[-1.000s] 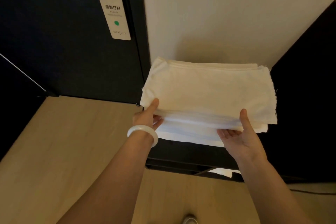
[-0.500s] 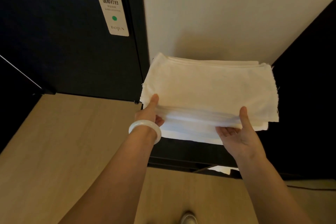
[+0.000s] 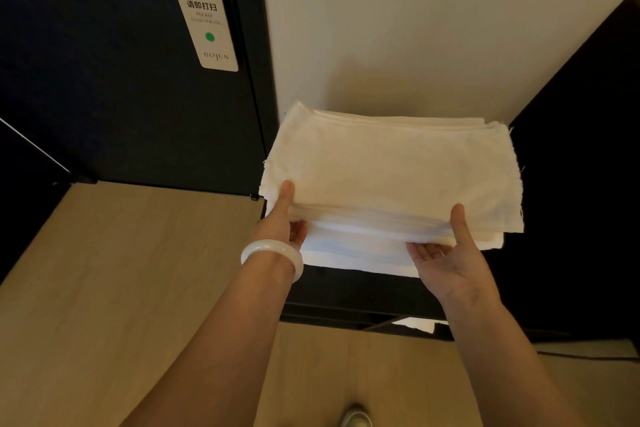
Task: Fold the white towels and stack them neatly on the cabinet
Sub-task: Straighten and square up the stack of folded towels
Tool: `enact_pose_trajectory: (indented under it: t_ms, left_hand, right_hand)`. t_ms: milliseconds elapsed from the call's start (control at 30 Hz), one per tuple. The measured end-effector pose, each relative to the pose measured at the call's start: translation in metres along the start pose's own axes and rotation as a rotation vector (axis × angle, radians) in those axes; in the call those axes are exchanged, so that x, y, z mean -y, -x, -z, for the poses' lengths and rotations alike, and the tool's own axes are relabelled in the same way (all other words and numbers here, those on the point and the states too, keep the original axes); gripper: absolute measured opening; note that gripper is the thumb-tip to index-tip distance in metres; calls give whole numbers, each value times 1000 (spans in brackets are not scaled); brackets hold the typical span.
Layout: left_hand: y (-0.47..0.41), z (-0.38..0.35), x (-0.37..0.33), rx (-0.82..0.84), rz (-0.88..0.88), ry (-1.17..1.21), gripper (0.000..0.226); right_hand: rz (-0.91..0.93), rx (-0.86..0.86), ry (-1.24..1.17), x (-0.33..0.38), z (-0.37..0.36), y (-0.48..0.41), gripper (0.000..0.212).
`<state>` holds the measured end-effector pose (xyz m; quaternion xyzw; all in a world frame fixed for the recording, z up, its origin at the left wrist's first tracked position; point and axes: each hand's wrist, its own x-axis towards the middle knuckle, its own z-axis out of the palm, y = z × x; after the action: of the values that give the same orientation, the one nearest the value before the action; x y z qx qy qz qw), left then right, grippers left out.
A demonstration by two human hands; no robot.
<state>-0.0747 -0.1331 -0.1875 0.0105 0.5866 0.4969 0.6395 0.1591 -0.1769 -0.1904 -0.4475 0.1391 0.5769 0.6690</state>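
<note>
- The stack of white towels (image 3: 391, 177) sits on the dark cabinet (image 3: 346, 291), with its far edge close against the pale wall (image 3: 415, 28) and its near edge toward you.
- Your left hand (image 3: 282, 222) is at the near left corner. The thumb lies flat on the top towel and the fingers are tucked in under the upper layers, so it pinches that part of the pile.
- Your right hand (image 3: 446, 253) is at the near right edge, palm turned up. The thumb is raised against the top and the fingers are slid in between layers, so it pinches there too.
- Holding both near corners lets you steer the upper bundle as one block, with neither end sagging or twisting.
- The lower layers stick out a little toward you, beyond the ones you hold. The step in hand looks like setting the upper bundle square on them.
- The right side shows frayed, slightly stepped edges, so that side probably needs lining up most.
- Draw your fingers out flat and slowly, or they could drag a layer forward over the cabinet's front edge.
- The white bangle (image 3: 273, 253) on your left wrist hangs clear of the cloth.
- A door hanger (image 3: 207, 21) hangs on the dark door (image 3: 104, 97) to the left, well apart from the towels.
</note>
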Motion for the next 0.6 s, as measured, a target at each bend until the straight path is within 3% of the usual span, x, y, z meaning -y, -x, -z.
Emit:
enact_pose_trajectory:
  t_ms: [300,433,600]
  left_hand:
    - [9,-4,3,184,53,182,49]
    - [5,-8,-3,236,35,136,55]
    - [6,-11,-8,192,39,91,44]
  right_hand:
    - [-34,64,25,4,1,2,85]
    - [2,78,16,5,1,0,83]
    - [46,85,17,1,-7,0,75]
